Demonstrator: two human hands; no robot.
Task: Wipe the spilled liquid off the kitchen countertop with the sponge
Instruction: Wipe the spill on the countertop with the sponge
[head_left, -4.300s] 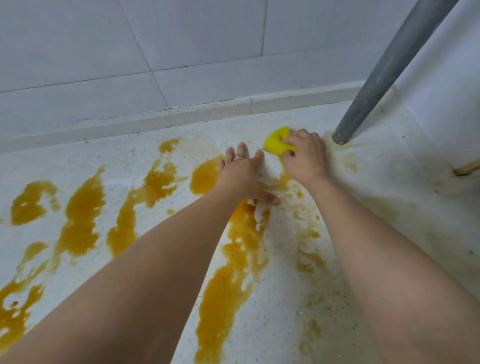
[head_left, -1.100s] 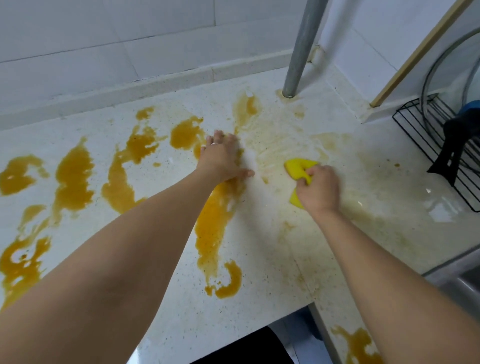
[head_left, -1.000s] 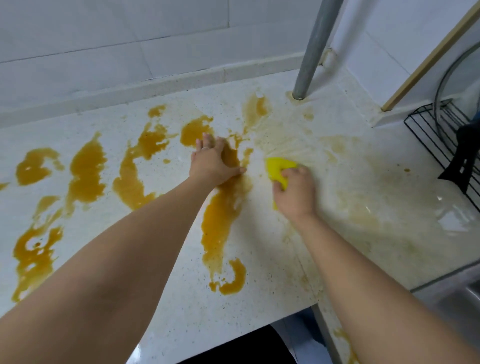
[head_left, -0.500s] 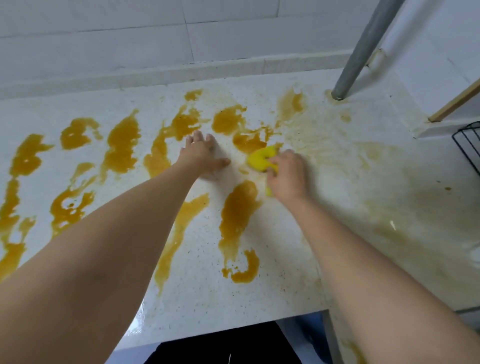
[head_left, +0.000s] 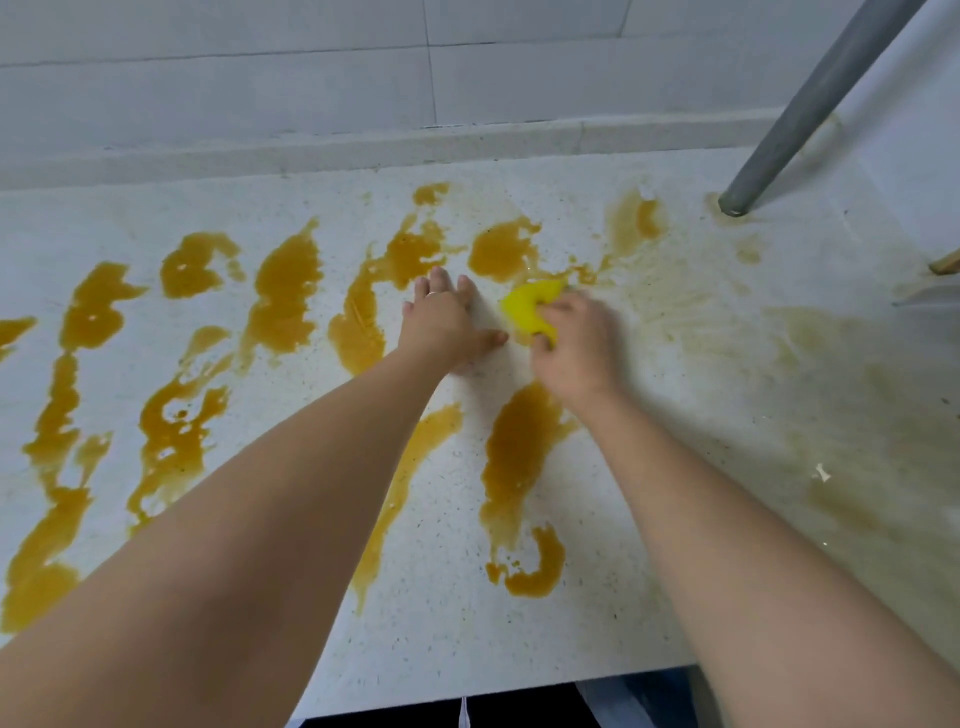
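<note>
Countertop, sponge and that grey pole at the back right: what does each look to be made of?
Countertop: looks like polished stone or composite, white with fine dark specks and a slight sheen.
Sponge: soft yellow foam, seemingly; it bends in the right hand grip.
Pole: probably metal tube, plain grey with a dull, even finish; paint cannot be ruled out.

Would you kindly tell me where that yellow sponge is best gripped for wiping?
Probably from above and the near side, as the right hand does: fingers curled over the sponge across its near half, leaving the far edge free toward the spilled liquid.
</note>
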